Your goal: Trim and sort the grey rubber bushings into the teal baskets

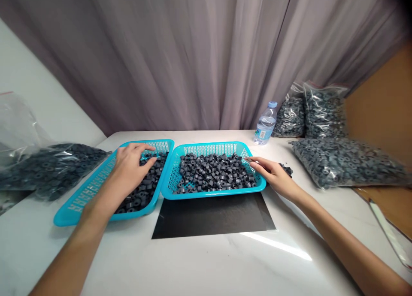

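Observation:
Two turquoise plastic baskets hold many small dark grey ring-shaped pieces. My left hand [130, 165] hangs over the left basket [69, 216], thumb and fingers apart, with nothing visible between them. Loose rings [141, 195] lie under and beside it. At the right side of the right basket [212, 195], my right hand [273, 176] reaches over the rim. Its thumb and forefinger come together above the heap of rings [212, 171]; whatever is between the tips is too small to make out.
A black sheet [209, 218] lies partly under the right basket. Several clear bags of rings stand about: one bag [64, 163] at left, a lying bag [347, 163] and upright bags [325, 111] at right. A water bottle [266, 123] stands behind. Loose pieces [286, 170] lie behind my right hand.

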Available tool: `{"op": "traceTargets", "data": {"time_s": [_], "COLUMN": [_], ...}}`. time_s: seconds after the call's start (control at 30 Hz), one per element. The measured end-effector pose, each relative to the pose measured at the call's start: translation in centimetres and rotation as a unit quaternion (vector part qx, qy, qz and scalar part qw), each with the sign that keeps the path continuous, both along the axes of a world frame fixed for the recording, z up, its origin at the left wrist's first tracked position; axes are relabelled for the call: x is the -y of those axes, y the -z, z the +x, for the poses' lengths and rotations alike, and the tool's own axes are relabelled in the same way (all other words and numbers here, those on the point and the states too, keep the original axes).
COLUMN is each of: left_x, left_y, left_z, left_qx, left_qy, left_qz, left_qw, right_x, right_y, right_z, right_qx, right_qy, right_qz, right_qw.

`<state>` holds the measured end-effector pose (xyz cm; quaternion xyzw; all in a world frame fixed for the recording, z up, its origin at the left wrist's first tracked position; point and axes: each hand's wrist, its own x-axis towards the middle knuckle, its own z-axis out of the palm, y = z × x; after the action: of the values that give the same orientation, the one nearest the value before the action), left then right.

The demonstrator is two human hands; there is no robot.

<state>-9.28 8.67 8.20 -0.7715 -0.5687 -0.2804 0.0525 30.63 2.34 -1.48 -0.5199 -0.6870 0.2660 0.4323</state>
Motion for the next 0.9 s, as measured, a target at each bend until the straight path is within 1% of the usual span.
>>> {"op": "traceTargets", "data": {"time_s": [0.03, 0.07, 0.13, 0.2, 0.23, 0.3, 0.4, 0.5, 0.6, 0.77, 0.83, 0.9], "left_x": [0.0, 0.3, 1.0, 1.5, 1.5, 1.1, -0.1, -0.9, -0.9, -0.7, -0.8, -1.0], "left_y": [0.2, 0.3, 0.5, 0.5, 0.5, 0.7, 1.4, 1.9, 1.7, 0.8, 0.8, 1.1], "left_z": [0.3, 0.9, 3.1, 5.6, 6.7, 8.4, 9.4, 9.7, 9.9, 9.9, 9.7, 9.6], "left_qx": [-0.014, -0.022, -0.048, -0.098, -0.122, -0.163, -0.19, -0.19, -0.173, -0.125, -0.121, -0.123], "left_qy": [0.01, 0.035, 0.126, 0.242, 0.282, 0.33, 0.361, 0.374, 0.376, 0.359, 0.367, 0.379], "left_qz": [0.017, 0.026, 0.014, -0.036, -0.058, -0.076, -0.073, -0.078, -0.082, -0.101, -0.112, -0.12], "left_qw": [1.0, 0.999, 0.991, 0.965, 0.95, 0.927, 0.91, 0.904, 0.907, 0.919, 0.916, 0.909], "right_x": [0.0, 0.0, 0.0, 0.1, 0.1, 0.1, 0.1, 0.0, 0.0, 0.0, 0.0, 0.0], "right_y": [0.0, 0.0, -0.1, -0.1, -0.2, -0.2, -0.1, 0.0, -0.1, -0.2, -0.3, -0.3], "right_z": [-0.1, -0.1, -0.2, -0.3, -0.4, -0.4, -0.3, -0.2, -0.2, -0.2, -0.2, -0.3], "right_qx": [-0.002, -0.005, -0.011, -0.015, -0.016, -0.015, -0.013, -0.017, -0.019, -0.019, -0.02, -0.023], "right_qy": [-0.001, -0.001, -0.003, -0.004, -0.003, -0.002, -0.004, -0.01, -0.011, -0.01, -0.01, -0.01], "right_qz": [0.0, 0.0, 0.001, 0.001, 0.0, -0.001, -0.003, -0.003, -0.002, 0.003, 0.005, 0.005], "right_qw": [1.0, 1.0, 1.0, 1.0, 1.0, 1.0, 1.0, 1.0, 1.0, 1.0, 1.0, 1.0]}}
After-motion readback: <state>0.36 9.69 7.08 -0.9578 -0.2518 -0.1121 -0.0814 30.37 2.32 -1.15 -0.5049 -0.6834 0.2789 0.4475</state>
